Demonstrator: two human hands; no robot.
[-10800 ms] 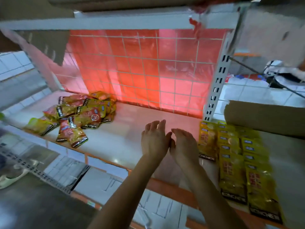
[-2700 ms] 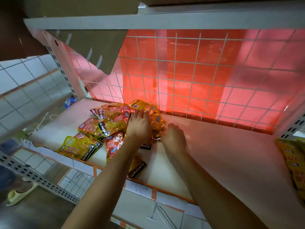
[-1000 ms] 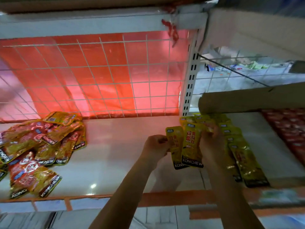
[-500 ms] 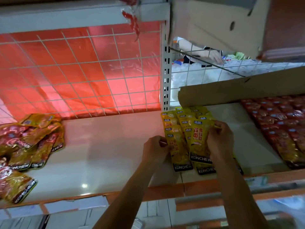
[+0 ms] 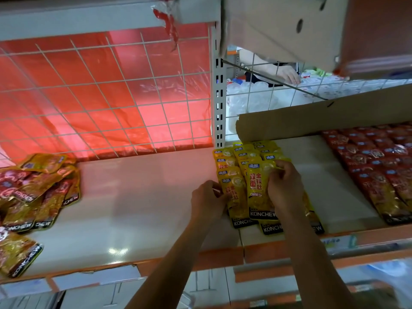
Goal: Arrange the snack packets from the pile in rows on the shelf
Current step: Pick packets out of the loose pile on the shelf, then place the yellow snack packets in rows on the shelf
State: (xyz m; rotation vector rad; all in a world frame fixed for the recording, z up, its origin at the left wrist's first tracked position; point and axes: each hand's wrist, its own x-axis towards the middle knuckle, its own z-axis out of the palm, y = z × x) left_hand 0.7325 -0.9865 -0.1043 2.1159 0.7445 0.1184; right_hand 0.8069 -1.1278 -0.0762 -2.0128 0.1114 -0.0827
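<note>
Close up, from a spot beside the person: both hands work at the right part of a white shelf. The right hand pinches the right edge of a yellow snack packet, fingers curled round it, holding it flat just over the yellow rows laid there. The left hand, just beside it, grips the left edge of a second yellow packet that overlaps the left-most row. Both pkts lie w/ long axis front-to-back, "KONCHEW" end toward the shelf's front lip, same as the rows under them, so setting down looks like a short drop & slide, no turning needed. The loose pile of red & yellow pkts sits well apart at the shelf's far left, so the left hand is the nearer one for the next reach, I'd judge. Rows of red packets fill the shelf to the right, w/ a cardboard strip along the back.
</note>
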